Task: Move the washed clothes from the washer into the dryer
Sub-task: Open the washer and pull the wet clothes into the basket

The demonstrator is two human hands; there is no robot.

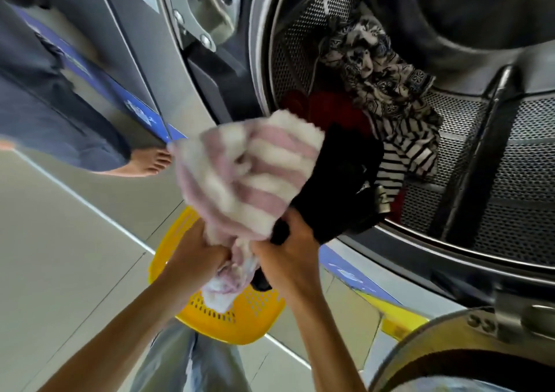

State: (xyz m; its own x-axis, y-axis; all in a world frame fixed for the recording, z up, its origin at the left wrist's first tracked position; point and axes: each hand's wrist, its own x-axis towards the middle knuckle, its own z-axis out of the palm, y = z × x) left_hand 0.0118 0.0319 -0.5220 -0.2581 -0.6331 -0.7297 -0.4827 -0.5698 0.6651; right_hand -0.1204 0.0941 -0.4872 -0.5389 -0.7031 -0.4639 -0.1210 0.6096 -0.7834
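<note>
Fingers of left hand (198, 259) and right hand (288, 250) clench pink-striped towel (249, 175) and black garment (339, 181); soft, damp-heavy, best bunched.

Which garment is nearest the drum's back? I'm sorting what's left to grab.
The black-and-white floral patterned cloth, lying highest and deepest in the perforated drum. The striped top, red fabric and black garment sit closer to the opening.

Clothes (387, 91) are lying in the drum (495, 151); a towel (249, 175) is hanging before its opening, above a basket (249, 319) sitting on the floor (60, 241).
</note>
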